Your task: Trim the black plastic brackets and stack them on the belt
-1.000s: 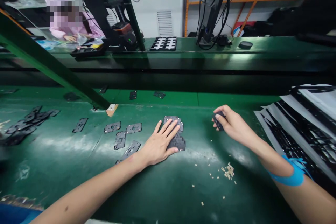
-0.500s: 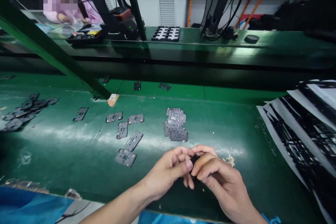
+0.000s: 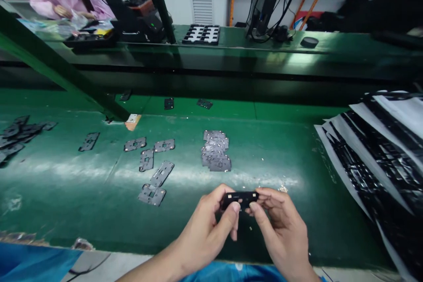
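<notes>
Between my two hands, just above the green bench, is a small black plastic plate [image 3: 243, 197] with pale squares near its upper corners. My left hand [image 3: 214, 218] pinches its left end, thumb across the front. At the right end, my right hand [image 3: 280, 220] grips it between thumb and fingers. Beyond my hands lies an overlapping pile of similar dark plates [image 3: 216, 152]. Several more loose plates [image 3: 152, 194] are spread to the left of it. Tiny pale bits [image 3: 283, 189] are scattered on the bench behind my right hand.
Sheets with black parts and white backing [image 3: 360, 163] are stacked at the right. A green slanted post [image 3: 66, 70] crosses the left side. Another plate heap [image 3: 23, 134] lies far left. Across the raised ledge are a black-and-white tray [image 3: 202, 34] and a person in pink [image 3: 69, 6].
The plate has turned so its long face shows, and my right hand has shifted to its right end. The whole view has moved slightly.
</notes>
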The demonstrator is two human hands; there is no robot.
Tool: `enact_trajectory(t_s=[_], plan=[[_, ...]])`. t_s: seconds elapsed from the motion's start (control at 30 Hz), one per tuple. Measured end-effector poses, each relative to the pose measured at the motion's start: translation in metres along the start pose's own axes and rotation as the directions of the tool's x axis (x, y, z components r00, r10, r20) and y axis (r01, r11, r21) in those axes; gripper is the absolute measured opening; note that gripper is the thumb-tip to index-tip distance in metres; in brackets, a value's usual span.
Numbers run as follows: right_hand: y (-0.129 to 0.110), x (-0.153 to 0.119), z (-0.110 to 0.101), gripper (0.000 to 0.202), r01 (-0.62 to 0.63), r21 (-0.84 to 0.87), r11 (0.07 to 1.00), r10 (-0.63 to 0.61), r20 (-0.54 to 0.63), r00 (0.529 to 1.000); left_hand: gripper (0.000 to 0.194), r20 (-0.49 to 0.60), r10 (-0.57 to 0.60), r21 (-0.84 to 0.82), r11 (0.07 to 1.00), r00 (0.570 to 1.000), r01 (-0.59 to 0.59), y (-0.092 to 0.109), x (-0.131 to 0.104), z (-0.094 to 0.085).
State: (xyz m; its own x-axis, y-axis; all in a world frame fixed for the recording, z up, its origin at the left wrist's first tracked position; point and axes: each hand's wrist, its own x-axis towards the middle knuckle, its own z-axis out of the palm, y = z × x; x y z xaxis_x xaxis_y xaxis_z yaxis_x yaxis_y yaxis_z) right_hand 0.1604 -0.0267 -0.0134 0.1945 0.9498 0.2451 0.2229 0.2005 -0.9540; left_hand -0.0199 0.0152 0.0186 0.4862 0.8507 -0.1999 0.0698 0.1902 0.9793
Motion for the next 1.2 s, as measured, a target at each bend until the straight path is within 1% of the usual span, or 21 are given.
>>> enact_trajectory(t_s=[0.1, 0.2, 0.37, 0.6, 0.87, 0.97, 1.07, 1.2], plan=[[0.003, 0.001, -0.001, 0.031, 0.175, -0.118, 0.978, -0.179, -0.031, 0.983, 0.037, 0.068, -0.019, 0.039, 0.999, 0.997, 0.016, 0.004, -0.001, 0.002], [0.005, 0.001, -0.002, 0.035, 0.313, -0.184, 0.932, -0.32, -0.013, 0.947, 0.039, 0.07, -0.026, 0.008, 1.0, 0.997, 0.026, 0.004, -0.002, 0.006], [0.01, -0.003, -0.001, 0.045, 0.375, -0.206, 0.904, -0.389, -0.031, 0.921, 0.041, 0.088, -0.038, -0.071, 0.996, 0.995, 0.044, 0.003, -0.006, 0.009], [0.01, -0.003, -0.003, 0.043, 0.394, -0.267, 0.879, -0.412, -0.011, 0.911, 0.045, 0.068, -0.067, -0.186, 0.979, 0.995, 0.078, 0.002, -0.008, 0.014], [0.012, -0.003, -0.005, 0.04, 0.42, -0.323, 0.848, -0.447, -0.012, 0.894, 0.046, 0.077, -0.128, -0.279, 0.949, 0.989, 0.145, 0.001, -0.009, 0.014], [0.014, -0.003, -0.005, 0.038, 0.402, -0.327, 0.855, -0.43, -0.014, 0.903, 0.046, 0.081, -0.137, -0.32, 0.935, 0.987, 0.156, -0.002, -0.009, 0.016], [0.015, -0.003, -0.005, 0.036, 0.36, -0.318, 0.877, -0.385, -0.018, 0.923, 0.045, 0.077, -0.139, -0.367, 0.917, 0.987, 0.157, -0.006, -0.009, 0.019], [0.012, 0.002, -0.004, 0.033, 0.323, -0.307, 0.895, -0.34, -0.004, 0.94, 0.045, 0.073, -0.14, -0.407, 0.9, 0.987, 0.158, -0.006, -0.008, 0.021]])
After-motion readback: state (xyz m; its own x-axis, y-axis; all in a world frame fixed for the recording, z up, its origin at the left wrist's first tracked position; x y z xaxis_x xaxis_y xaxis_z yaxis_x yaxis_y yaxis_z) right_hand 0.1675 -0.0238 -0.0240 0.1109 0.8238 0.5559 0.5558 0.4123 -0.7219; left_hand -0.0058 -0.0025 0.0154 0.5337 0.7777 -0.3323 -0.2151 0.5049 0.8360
